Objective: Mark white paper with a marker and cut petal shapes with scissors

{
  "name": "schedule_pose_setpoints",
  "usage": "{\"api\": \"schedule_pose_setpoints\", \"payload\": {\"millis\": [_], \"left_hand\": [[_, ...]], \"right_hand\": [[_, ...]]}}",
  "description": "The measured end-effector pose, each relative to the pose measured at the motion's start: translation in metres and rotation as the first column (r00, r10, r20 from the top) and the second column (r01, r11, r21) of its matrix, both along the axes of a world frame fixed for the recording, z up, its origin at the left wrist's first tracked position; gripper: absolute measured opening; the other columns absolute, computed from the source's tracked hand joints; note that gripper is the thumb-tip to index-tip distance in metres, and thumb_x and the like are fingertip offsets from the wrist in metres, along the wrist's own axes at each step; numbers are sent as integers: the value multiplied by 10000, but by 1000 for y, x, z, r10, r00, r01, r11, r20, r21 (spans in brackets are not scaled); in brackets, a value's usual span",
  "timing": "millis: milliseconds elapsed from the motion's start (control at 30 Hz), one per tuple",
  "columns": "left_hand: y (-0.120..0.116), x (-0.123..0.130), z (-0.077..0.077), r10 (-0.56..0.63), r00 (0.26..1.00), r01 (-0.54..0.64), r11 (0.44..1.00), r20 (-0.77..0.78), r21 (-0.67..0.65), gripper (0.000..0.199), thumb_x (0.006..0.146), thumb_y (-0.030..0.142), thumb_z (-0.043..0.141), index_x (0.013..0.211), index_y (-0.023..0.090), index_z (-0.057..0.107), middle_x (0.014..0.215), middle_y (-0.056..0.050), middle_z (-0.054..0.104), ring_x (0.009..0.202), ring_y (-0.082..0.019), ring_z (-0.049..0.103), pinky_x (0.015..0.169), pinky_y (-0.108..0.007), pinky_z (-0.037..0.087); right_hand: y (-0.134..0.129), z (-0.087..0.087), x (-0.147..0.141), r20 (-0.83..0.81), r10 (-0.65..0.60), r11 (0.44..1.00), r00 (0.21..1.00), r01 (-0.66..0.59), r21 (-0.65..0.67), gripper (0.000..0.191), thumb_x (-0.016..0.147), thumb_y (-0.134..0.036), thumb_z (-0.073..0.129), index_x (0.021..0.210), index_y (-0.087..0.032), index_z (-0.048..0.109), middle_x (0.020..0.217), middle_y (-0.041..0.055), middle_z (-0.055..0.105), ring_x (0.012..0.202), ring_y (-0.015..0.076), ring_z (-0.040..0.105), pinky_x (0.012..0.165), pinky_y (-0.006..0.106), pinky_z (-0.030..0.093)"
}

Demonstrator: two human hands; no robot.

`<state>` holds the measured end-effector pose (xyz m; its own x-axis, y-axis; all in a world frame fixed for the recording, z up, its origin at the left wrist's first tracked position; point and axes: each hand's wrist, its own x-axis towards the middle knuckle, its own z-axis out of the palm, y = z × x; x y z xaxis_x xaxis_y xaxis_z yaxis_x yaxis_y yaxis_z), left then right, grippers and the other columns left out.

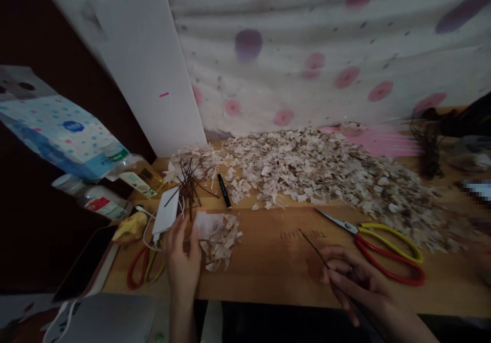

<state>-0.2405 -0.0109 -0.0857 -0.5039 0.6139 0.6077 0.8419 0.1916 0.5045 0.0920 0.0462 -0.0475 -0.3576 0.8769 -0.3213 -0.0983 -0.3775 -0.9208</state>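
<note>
My right hand (pixel 356 281) pinches a thin dark stick (pixel 314 249), whose tip slants up and to the left over the wooden table (pixel 264 266). Its fingers are closed around the lower end. At left, my left hand (pixel 183 248) has thumb and fingers apart and holds nothing that I can see. Beside its thumb lies a small pile of pale, dry petal-like pieces (pixel 220 245) with a whitish sheet (pixel 209 225). Just beyond its fingertips are a white power bank (pixel 166 211) with a cable and a loose bunch of dark thin sticks (pixel 190 187).
A large heap of petal-like pieces (pixel 303 164) spreads along the back. Scissors (pixel 351 227) with red and yellow handles lie at right; similar handles (pixel 138 269) show at left. A black pen-like tube (pixel 224 191), bottles (pixel 103 199) and a blue-white packet (pixel 72 133) stand around.
</note>
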Motion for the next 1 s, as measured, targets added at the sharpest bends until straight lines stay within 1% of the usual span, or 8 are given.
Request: {"api": "schedule_pose_setpoints", "payload": {"millis": [100,300,500,767,833,900,967,1000], "left_hand": [[-1,-6,-3,60,998,-61,998,-36,-7,417,978,359,402,1279,142,594,1330,-203,593,1279,-319,513,1087,-528,376],[-1,-12,-16,114,994,-113,992,0,-61,420,983,373,359,1293,208,589,1326,-145,613,1329,-318,471,1119,-547,339],[1,-7,-14,106,994,-105,991,6,-84,411,974,391,375,1280,232,599,1304,-137,626,1343,-348,449,1103,-579,336],[1,-9,-16,93,996,-94,992,-14,-90,435,976,404,351,1234,185,625,1301,-168,625,1321,-343,468,1098,-579,341],[2,-7,-13,83,997,-84,995,-3,-57,423,972,406,358,1201,181,632,1285,-168,630,1315,-336,472,1103,-571,342],[5,1,-7,69,997,-70,998,35,1,394,961,417,390,1161,186,638,1250,-158,645,1282,-319,504,1099,-539,362],[8,17,2,20,992,-27,998,128,58,366,941,435,443,1120,189,646,1213,-147,659,1231,-301,547,1073,-491,406],[9,28,6,-31,979,16,997,202,74,354,930,443,473,1105,191,649,1201,-138,666,1202,-290,569,1049,-464,434]], "right_hand": [[0,0,-2,-21,16,1000,1000,-16,-10,438,712,-513,823,973,-222,625,691,-9,631,442,70,464,335,134,380],[-1,0,-2,34,6,1000,999,-6,12,433,722,-529,808,973,-223,633,688,-4,627,453,86,481,341,150,381],[0,1,-1,20,21,1000,1000,-21,10,433,719,-543,803,974,-232,643,694,-8,628,448,71,467,344,139,387],[-1,0,0,-15,24,1000,1000,-24,11,431,730,-534,804,964,-221,622,699,-9,651,436,60,476,345,128,386],[1,4,0,-16,38,999,999,-37,6,430,729,-526,809,960,-218,618,707,-6,664,433,61,489,354,134,399],[4,12,0,-29,55,998,998,-55,4,426,719,-507,825,948,-211,621,703,-6,675,421,59,495,363,144,411],[12,24,-1,-75,58,998,995,-56,24,400,713,-473,842,924,-207,629,693,-9,682,414,60,502,379,157,421],[17,31,-4,-111,50,998,993,-45,43,377,715,-448,847,911,-207,634,690,-13,685,416,61,508,389,162,428]]}}
